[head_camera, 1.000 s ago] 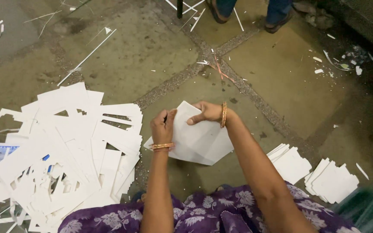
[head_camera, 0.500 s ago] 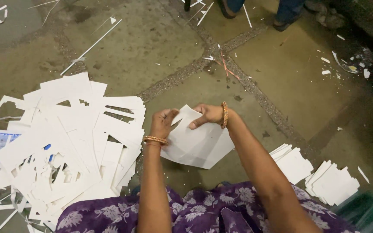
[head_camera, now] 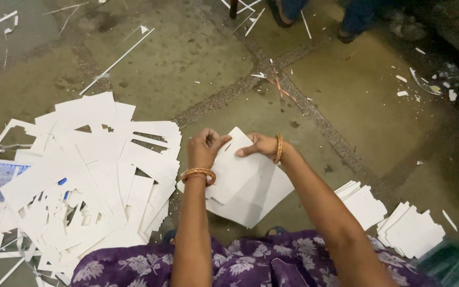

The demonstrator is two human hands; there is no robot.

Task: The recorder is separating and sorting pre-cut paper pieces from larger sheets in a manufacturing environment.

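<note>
Cut card scraps heaped left, stacked pieces right.

The pile of cut white card scraps runs off the left edge; the feet at the far side are cropped.

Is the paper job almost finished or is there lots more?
Some looks done: two neat stacks of cut white pieces lie on the floor to the person's right. In hand now: the left hand and right hand both grip the top edge of a white sheet. Whether much is left is hard to tell, since the big heap of cut-out sheets on the left may be leftovers.
</note>
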